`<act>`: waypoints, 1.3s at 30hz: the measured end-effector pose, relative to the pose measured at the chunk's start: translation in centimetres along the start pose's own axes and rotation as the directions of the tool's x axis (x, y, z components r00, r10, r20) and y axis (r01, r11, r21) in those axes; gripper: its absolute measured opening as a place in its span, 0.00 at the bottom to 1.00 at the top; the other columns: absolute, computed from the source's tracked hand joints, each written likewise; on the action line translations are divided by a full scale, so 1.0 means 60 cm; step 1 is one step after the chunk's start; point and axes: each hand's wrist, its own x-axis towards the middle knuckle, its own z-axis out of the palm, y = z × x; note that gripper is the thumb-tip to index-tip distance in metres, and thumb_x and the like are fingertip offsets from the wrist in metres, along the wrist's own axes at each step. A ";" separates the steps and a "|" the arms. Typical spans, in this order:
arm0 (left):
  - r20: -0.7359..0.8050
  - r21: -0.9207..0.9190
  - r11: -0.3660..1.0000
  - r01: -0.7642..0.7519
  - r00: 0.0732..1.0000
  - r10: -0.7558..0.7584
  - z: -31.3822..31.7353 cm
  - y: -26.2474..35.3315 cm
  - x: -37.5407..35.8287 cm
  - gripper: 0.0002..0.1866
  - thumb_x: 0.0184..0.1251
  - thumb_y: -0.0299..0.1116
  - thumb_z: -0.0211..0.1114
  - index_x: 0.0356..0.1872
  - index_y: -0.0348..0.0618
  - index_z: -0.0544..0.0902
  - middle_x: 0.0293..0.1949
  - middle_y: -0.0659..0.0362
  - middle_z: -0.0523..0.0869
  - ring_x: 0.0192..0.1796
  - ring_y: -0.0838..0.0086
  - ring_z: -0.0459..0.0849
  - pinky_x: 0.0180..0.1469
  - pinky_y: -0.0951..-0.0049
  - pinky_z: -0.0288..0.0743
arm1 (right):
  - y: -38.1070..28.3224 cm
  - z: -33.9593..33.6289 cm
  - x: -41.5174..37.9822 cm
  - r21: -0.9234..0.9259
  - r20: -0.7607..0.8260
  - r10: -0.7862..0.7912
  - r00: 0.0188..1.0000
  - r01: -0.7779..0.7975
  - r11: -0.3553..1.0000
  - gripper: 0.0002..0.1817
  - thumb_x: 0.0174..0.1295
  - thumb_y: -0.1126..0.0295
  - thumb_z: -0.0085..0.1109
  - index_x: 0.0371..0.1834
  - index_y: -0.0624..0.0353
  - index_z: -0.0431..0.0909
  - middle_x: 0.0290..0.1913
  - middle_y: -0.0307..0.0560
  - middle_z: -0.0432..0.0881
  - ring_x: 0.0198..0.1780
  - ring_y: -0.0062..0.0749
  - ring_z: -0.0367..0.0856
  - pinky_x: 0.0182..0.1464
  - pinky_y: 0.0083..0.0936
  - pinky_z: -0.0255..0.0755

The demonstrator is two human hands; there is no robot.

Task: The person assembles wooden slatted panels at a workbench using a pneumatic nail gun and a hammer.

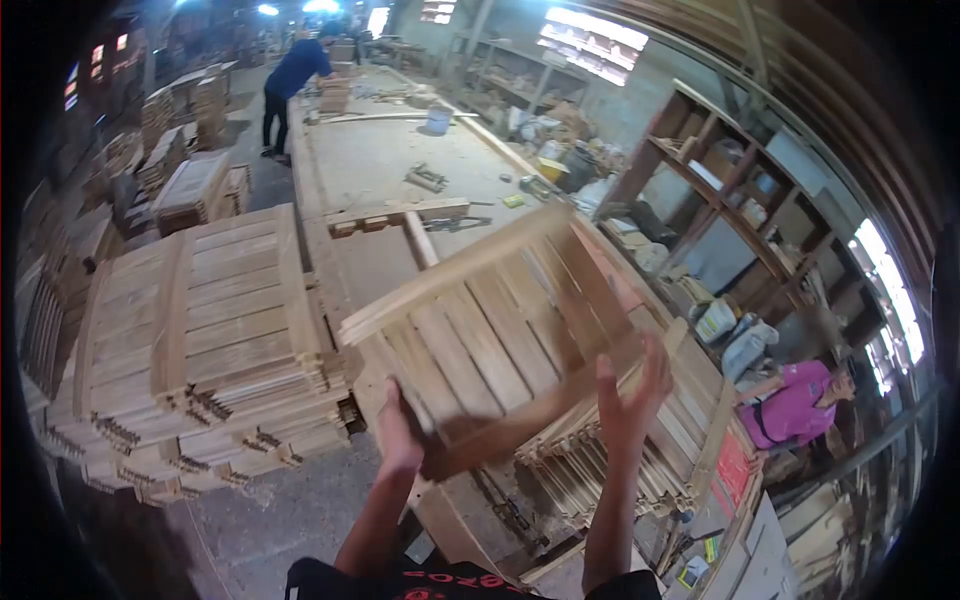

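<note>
Panel: I hold a slatted wooden panel up in the air, tilted, above the tabletop.
Left hand: my left hand grips the panel's lower left corner.
Right hand: my right hand presses open-fingered against its lower right edge.
Below: a pile of slats lies under the panel.
Left side: stacked panels stand beside the tabletop.
People: one person in blue at the far end, another in pink at right.
</note>
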 end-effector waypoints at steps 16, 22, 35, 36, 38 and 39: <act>0.171 0.976 0.065 -0.210 0.909 0.380 -0.002 -0.300 0.399 0.29 0.64 0.57 0.62 0.42 0.34 0.83 0.36 0.46 0.87 0.44 0.56 0.85 0.47 0.59 0.75 | 0.152 -0.198 -0.569 -0.102 0.172 0.865 0.471 -0.865 0.491 0.15 0.56 0.67 0.64 0.44 0.62 0.82 0.41 0.52 0.84 0.44 0.43 0.81 0.51 0.40 0.72; -0.242 0.907 0.165 0.388 0.800 -0.549 -0.404 -0.274 0.055 0.10 0.68 0.36 0.58 0.31 0.43 0.83 0.26 0.59 0.83 0.25 0.77 0.80 0.25 0.73 0.72 | 0.219 -0.267 -0.428 -0.199 -0.243 0.753 0.612 -0.791 0.578 0.18 0.61 0.66 0.63 0.49 0.67 0.77 0.47 0.63 0.80 0.50 0.58 0.76 0.54 0.44 0.70; 0.421 0.902 0.290 -0.319 0.503 -0.755 -0.115 -0.317 -0.198 0.13 0.73 0.39 0.60 0.41 0.37 0.82 0.29 0.65 0.82 0.29 0.83 0.77 0.32 0.79 0.71 | 0.638 -0.218 -0.247 -0.334 0.297 0.856 0.424 -0.793 0.509 0.39 0.52 0.34 0.64 0.45 0.66 0.84 0.39 0.65 0.85 0.47 0.48 0.86 0.50 0.40 0.76; 0.432 0.902 0.354 -0.249 0.506 -0.746 -0.071 -0.320 -0.229 0.13 0.73 0.39 0.59 0.43 0.37 0.82 0.31 0.64 0.83 0.32 0.82 0.78 0.36 0.79 0.72 | 0.614 -0.240 -0.225 -0.363 0.322 0.848 0.420 -0.773 0.521 0.39 0.51 0.34 0.64 0.44 0.65 0.85 0.37 0.64 0.86 0.45 0.47 0.86 0.48 0.39 0.76; 0.471 0.872 0.464 -0.157 0.529 -0.706 0.012 -0.325 -0.301 0.14 0.74 0.38 0.57 0.46 0.37 0.82 0.33 0.62 0.84 0.35 0.82 0.80 0.40 0.79 0.73 | 0.572 -0.265 -0.203 -0.329 0.382 0.818 0.430 -0.764 0.555 0.37 0.49 0.36 0.66 0.42 0.65 0.85 0.36 0.62 0.86 0.42 0.47 0.87 0.46 0.38 0.77; 0.495 0.848 0.513 -0.134 0.548 -0.675 0.041 -0.340 -0.339 0.14 0.74 0.37 0.57 0.46 0.37 0.82 0.33 0.62 0.84 0.35 0.82 0.80 0.40 0.79 0.73 | 0.561 -0.272 -0.196 -0.270 0.417 0.794 0.443 -0.773 0.574 0.37 0.48 0.37 0.67 0.41 0.66 0.84 0.37 0.61 0.87 0.40 0.49 0.87 0.45 0.38 0.77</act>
